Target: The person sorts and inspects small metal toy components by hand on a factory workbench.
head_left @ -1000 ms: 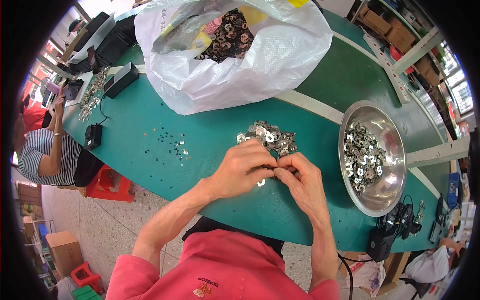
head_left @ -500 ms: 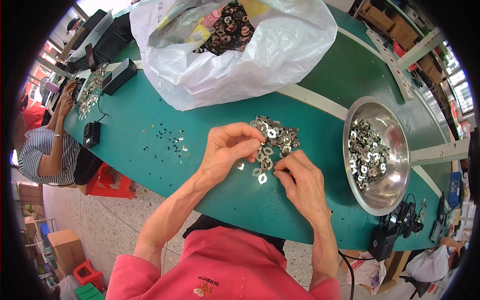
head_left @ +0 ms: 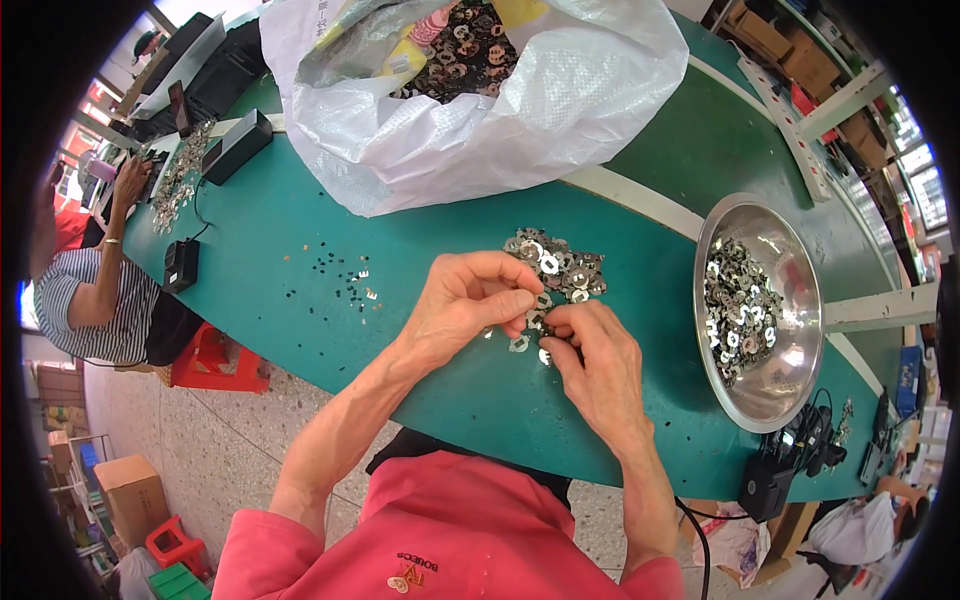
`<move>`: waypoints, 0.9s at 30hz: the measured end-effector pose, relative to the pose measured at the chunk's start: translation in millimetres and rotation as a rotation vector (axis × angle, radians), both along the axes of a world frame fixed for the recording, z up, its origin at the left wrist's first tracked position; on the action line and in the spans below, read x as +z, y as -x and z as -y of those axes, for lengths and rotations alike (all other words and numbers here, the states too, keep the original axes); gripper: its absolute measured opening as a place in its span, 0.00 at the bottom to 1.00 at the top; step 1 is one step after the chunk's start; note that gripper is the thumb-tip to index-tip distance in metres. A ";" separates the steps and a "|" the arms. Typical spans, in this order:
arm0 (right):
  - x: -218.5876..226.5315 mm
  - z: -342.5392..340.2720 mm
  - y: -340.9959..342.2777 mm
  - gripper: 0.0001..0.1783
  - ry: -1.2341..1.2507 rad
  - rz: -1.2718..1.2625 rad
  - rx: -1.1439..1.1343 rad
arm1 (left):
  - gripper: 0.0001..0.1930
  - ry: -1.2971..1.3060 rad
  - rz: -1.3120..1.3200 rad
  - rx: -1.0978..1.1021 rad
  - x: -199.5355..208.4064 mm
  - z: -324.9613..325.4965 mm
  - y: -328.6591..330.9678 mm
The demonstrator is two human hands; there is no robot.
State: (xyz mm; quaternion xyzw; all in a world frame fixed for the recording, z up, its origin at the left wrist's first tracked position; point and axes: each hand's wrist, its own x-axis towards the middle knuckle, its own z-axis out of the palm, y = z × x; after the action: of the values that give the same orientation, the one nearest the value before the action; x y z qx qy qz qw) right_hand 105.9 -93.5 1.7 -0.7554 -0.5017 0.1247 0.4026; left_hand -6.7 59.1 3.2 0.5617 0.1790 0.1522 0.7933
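Observation:
A small pile of flat, ring-like metal pieces (head_left: 565, 268) lies on the green table just beyond my hands. My left hand (head_left: 465, 305) is closed in a pinch at the pile's near left side, thumb against forefinger. Close beside it, my right hand (head_left: 598, 365) also pinches, its fingertips among a few loose pieces at the pile's near edge. What either pinch holds is too small and covered to make out. To the right, a steel bowl (head_left: 800, 345) contains many similar metal pieces.
Beyond the pile stands a large white woven sack (head_left: 590, 110), open and full of metal pieces. Tiny dark bits (head_left: 350, 285) are scattered at left. A black box (head_left: 238, 147) and an adapter (head_left: 181, 266) lie farther left, near a seated co-worker in stripes (head_left: 95, 305).
My right hand has moved up and left, closer to my left hand. The left has shifted slightly right, and its fingertips now nearly meet the right's. The co-worker's hand has moved a little.

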 end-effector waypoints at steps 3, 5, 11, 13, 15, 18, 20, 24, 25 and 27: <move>3.8 0.5 -1.6 0.09 -0.051 -0.087 -0.025 | 0.06 -0.046 -0.070 -0.009 4.6 3.3 -0.5; 2.8 0.9 -1.6 0.09 -0.039 -0.138 -0.030 | 0.06 -0.058 -0.096 -0.050 5.4 4.1 -0.6; 2.1 0.0 4.2 0.06 -0.165 -0.607 -0.135 | 0.06 -0.169 -0.102 -0.111 1.8 6.9 -2.8; 1.6 -0.6 6.3 0.06 -0.232 -0.703 -0.148 | 0.06 -0.184 -0.085 -0.122 0.1 7.1 -1.3; 0.1 -0.2 6.9 0.06 -0.241 -0.703 -0.114 | 0.06 -0.196 -0.065 -0.138 -1.4 7.1 -1.3; 8.9 0.5 6.0 0.08 -0.250 -0.772 -0.088 | 0.06 -0.091 -0.081 -0.127 1.9 3.7 -1.0; 20.8 4.9 -1.6 0.10 -0.115 -0.567 -0.024 | 0.07 -0.010 -0.038 -0.053 6.3 -1.1 0.7; 12.6 11.1 -6.7 0.13 0.104 -0.018 0.087 | 0.09 0.240 0.086 0.076 1.6 -15.7 3.1; 11.0 12.3 -7.8 0.13 0.104 -0.018 0.085 | 0.09 0.241 0.085 0.075 0.6 -18.5 3.3; 9.5 12.8 -9.4 0.12 0.093 0.007 0.166 | 0.09 0.387 0.102 0.024 -0.3 -22.0 4.3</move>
State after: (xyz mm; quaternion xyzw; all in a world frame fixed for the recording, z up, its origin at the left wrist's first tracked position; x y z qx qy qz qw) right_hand 115.4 -106.2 11.2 -0.7295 -0.5577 0.1781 0.3538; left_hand -11.0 81.1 2.9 0.3883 0.1713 0.1528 0.8925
